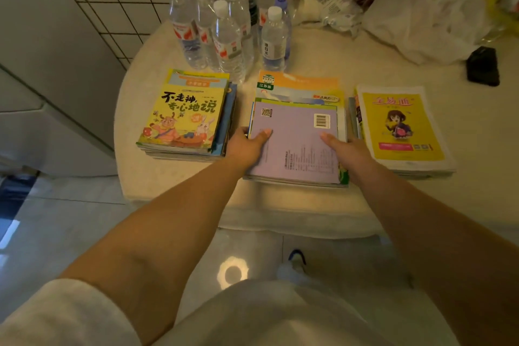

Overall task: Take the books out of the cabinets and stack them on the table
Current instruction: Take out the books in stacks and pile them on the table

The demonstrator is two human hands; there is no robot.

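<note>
Holding the purple book (295,143) by its two side edges, the left hand (247,146) and right hand (346,153) each lay a thumb on the cover with fingers curled under, probably to square it on the middle stack (299,90). That stack sits on the round bench (280,205) between the yellow cartoon stack (185,118) and the yellow-covered stack (401,126), water bottles (224,25) standing behind.

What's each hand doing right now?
Left hand: grips the left edge of the purple book, thumb on its cover.
Right hand: grips the same book's right edge.
</note>
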